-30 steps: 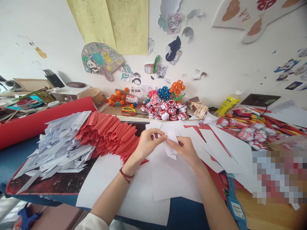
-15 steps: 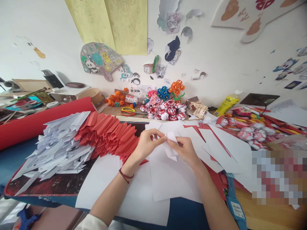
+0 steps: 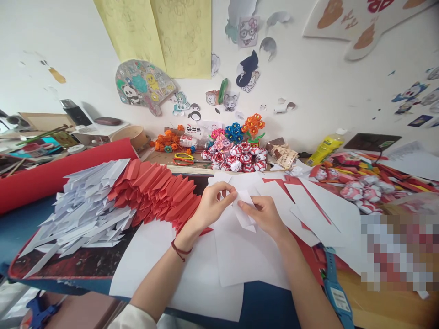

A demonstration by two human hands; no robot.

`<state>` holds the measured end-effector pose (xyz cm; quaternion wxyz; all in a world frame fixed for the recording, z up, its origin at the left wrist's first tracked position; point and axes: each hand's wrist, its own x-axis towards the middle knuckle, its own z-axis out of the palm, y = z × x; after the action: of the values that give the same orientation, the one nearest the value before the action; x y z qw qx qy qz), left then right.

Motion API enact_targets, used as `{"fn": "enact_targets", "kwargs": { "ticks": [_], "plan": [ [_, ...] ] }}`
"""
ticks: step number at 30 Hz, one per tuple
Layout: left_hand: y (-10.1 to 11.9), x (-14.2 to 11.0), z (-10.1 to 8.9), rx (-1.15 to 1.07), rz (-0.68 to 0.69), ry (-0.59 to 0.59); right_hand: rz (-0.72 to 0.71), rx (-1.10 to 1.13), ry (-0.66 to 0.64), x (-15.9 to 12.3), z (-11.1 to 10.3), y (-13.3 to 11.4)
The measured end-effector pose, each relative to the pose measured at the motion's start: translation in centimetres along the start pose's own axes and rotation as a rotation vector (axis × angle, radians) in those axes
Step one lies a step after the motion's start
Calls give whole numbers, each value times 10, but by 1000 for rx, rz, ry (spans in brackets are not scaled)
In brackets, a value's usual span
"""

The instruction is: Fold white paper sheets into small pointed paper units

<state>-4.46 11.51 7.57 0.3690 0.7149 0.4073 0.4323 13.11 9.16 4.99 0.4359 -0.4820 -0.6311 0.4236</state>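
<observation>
A small piece of folded white paper (image 3: 244,215) is held over the white sheets in the middle of the table. My right hand (image 3: 267,214) is closed on its right side, thumb lying across the front. At the upper left edge of the paper, my left hand (image 3: 216,203) pinches with thumb and index finger, the other fingers curled behind. Large white sheets (image 3: 252,260) lie beneath both hands. Left of my left hand are a dense row of folded red paper pieces (image 3: 154,192) and a heap of folded white paper pieces (image 3: 85,205).
A red roll (image 3: 68,169) lies at the left behind the heaps. Red-and-white paper balls (image 3: 240,157) and craft flowers (image 3: 254,125) stand at the back. A yellow bottle (image 3: 325,148), red strips and a blue watch (image 3: 336,288) are on the right.
My left fingertips have shifted slightly up and left along the paper's edge. The paper stays in my right hand, its lower end angled a little further right.
</observation>
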Motion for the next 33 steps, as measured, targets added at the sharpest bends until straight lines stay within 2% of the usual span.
{"fn": "enact_targets", "kwargs": {
  "ticks": [3,8,13,18,22,26,30,33],
  "plan": [
    [-3,0,2,32,19,10,-1,0,22,0,0,1],
    [-2,-1,5,96,58,-62,0,10,5,1,0,1],
    [-3,-3,9,222,62,-9,-17,-8,35,1,0,3],
    [-8,-3,11,373,92,-77,-10,4,42,1,-1,1],
    [-7,-4,15,445,160,-42,-7,12,24,1,0,-1],
    [-4,-5,16,418,132,-28,-18,37,42,1,-1,-1],
    [-3,-5,13,300,122,-87,-16,39,58,0,-3,-1],
    [-3,-4,12,302,137,-93,-14,48,56,0,-2,-2]
  ]
}}
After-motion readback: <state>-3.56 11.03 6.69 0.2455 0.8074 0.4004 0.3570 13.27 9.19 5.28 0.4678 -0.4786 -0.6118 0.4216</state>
